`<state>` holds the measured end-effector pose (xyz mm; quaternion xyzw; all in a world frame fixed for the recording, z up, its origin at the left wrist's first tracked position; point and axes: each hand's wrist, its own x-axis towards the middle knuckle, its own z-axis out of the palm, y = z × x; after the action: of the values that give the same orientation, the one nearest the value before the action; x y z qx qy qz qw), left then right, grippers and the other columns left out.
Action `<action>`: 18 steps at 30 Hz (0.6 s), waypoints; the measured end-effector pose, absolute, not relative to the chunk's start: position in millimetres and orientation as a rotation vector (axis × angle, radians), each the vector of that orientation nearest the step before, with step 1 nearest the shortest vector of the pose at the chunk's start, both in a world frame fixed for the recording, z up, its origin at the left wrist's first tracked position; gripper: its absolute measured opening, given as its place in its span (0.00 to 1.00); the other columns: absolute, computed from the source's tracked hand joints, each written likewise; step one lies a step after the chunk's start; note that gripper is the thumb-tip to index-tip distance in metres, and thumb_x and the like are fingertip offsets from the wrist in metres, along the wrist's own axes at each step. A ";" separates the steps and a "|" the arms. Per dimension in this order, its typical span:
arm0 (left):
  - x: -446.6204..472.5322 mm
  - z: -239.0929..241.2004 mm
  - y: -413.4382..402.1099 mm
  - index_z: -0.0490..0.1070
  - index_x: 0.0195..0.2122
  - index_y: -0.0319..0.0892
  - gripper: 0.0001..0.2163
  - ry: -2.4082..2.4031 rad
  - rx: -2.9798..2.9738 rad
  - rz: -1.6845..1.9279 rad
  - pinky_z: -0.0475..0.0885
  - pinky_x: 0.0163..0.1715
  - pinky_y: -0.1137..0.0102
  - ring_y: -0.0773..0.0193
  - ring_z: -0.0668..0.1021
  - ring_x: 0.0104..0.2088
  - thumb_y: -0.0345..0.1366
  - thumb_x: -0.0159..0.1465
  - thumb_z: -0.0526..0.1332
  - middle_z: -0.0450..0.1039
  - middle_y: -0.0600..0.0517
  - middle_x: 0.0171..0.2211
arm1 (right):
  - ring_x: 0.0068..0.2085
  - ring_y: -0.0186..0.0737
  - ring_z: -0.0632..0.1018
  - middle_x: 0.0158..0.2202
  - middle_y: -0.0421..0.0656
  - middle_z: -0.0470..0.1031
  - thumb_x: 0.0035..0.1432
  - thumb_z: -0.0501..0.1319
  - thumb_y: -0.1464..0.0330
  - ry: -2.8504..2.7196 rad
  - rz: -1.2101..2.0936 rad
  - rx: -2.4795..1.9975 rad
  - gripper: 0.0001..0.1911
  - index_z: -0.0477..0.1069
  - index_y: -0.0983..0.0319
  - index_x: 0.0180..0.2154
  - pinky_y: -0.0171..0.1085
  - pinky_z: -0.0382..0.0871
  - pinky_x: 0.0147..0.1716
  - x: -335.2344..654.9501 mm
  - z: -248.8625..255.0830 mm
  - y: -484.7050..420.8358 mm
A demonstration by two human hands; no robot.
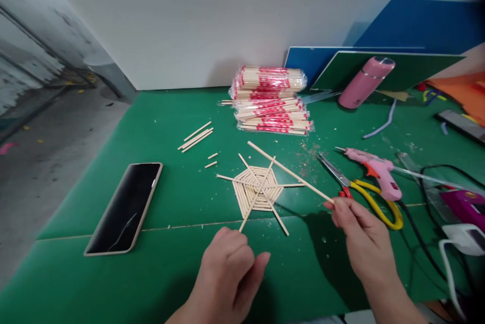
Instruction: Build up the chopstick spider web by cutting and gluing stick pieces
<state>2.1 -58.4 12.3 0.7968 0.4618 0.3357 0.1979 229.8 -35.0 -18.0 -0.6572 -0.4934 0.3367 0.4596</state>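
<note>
Pinched by one end between the fingers of my right hand is a thin wooden chopstick. It slants up to the left, passing over the edge of a web-like piece of wooden sticks. That piece lies on the green table, with nested rings of short sticks and longer sticks crossing at the middle and jutting out. My left hand is closed with curled fingers, thumb apart, at the lower end of one jutting stick. Whether it touches that stick, or has anything inside the curled fingers, I cannot tell.
Loose cut sticks lie left of the web. Wrapped chopstick bundles are stacked behind it. A phone lies left. To the right are yellow-handled pliers, a pink glue gun, cords and a pink bottle.
</note>
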 end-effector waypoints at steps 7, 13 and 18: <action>13.2 25.3 -42.1 0.63 0.46 0.43 0.13 1.376 1.219 1.023 0.67 0.42 0.68 0.62 0.72 0.42 0.39 0.61 0.52 0.69 0.49 0.41 | 0.24 0.31 0.65 0.23 0.37 0.64 0.58 0.52 0.63 -1.367 1.176 -1.440 0.12 0.69 0.61 0.29 0.29 0.58 0.22 180.4 -7.0 -52.7; -1.6 44.2 -35.9 0.67 0.33 0.42 0.12 1.420 1.013 1.143 0.67 0.20 0.74 0.68 0.70 0.20 0.40 0.63 0.47 0.63 0.57 0.17 | 0.26 0.31 0.67 0.22 0.38 0.65 0.59 0.50 0.66 -1.837 1.388 -1.177 0.13 0.70 0.62 0.29 0.30 0.58 0.26 164.2 -1.5 -60.2; -32.5 39.5 -40.7 0.67 0.43 0.46 0.13 1.642 2.008 0.632 0.68 0.35 0.67 0.60 0.73 0.35 0.42 0.61 0.51 0.72 0.51 0.34 | 0.27 0.31 0.67 0.28 0.38 0.65 0.58 0.52 0.66 -1.515 1.248 -1.384 0.10 0.66 0.58 0.41 0.29 0.61 0.26 190.9 -0.7 -54.5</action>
<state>-32.5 -40.7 39.5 0.7314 0.5980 0.2300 0.2337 190.9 -54.5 -0.7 -0.5374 -0.5881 0.4844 0.3616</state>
